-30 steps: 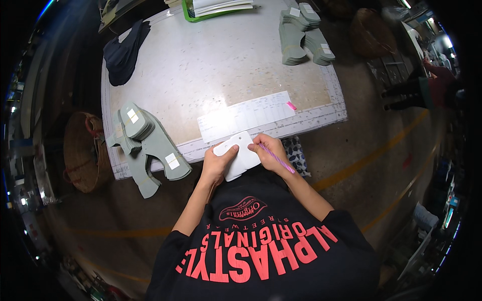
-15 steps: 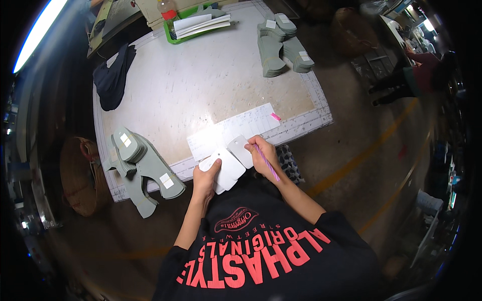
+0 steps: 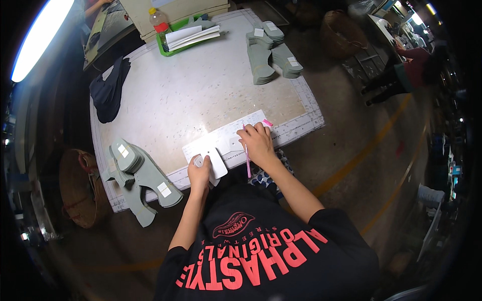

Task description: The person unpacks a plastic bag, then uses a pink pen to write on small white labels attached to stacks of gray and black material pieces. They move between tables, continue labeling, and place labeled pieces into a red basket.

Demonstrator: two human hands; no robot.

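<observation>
At the table's near edge, my left hand (image 3: 199, 174) is closed on a few white cards with small punched holes (image 3: 217, 164), thumb on top. My right hand (image 3: 259, 144) lies to the right, with a striped pink-purple pen (image 3: 248, 163) held in it, one end pointing back toward me. Next to its fingertips a single white card (image 3: 234, 144) rests on a long white paper sheet (image 3: 201, 143) with faint marks. The fingers partly cover that card. A small bright pink piece (image 3: 268, 122) sits at the sheet's right end.
Stacks of grey-green cut pieces lie at the table's left (image 3: 148, 170) and far right (image 3: 261, 59). Dark fabric (image 3: 108, 93) rests on the left edge. Farther back stand a green tray (image 3: 161, 48) with papers and a bottle (image 3: 157, 20). Woven baskets (image 3: 80, 193) flank the table; a person (image 3: 409, 70) stands right.
My right hand has moved away from the left hand's cards onto the paper sheet, taking one card there. The left hand keeps the other cards. The view has shifted slightly.
</observation>
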